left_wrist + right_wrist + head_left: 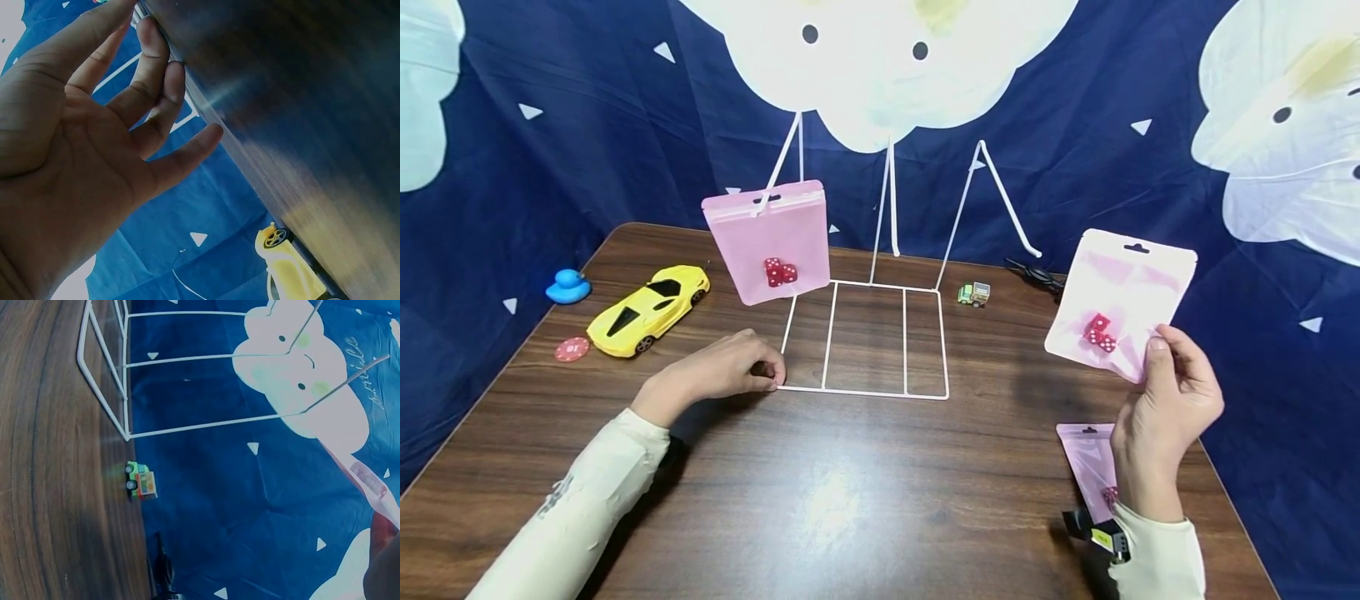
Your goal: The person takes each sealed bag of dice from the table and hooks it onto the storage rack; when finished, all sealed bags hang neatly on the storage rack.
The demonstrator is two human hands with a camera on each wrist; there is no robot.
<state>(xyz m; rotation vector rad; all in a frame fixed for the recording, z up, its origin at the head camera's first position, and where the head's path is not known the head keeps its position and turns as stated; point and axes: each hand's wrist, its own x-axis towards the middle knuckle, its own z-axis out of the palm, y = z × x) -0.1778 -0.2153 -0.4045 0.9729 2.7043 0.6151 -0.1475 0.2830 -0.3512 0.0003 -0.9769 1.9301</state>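
On the right, my right hand (1171,408) pinches a pink zip pouch (1138,279) by its lower right corner, thumb against the front. Red dice (1101,335) show through the pouch, and its hang hole is at the top. The pouch appears edge-on in the right wrist view. My left hand (722,367) grips the near left corner of a white wire display rack (880,392) between thumb and fingers. From the rack's left arm hangs another pink pouch (767,237) with red dice inside; the middle and right arms (1011,204) hold nothing.
A third pink pouch (1086,454) lies partly behind my right wrist. To the left are a yellow toy car (651,310), a blue rubber duck (568,287) and a red chip (572,349). A small toy truck (973,294) and a black cable (1037,277) sit right of the rack.
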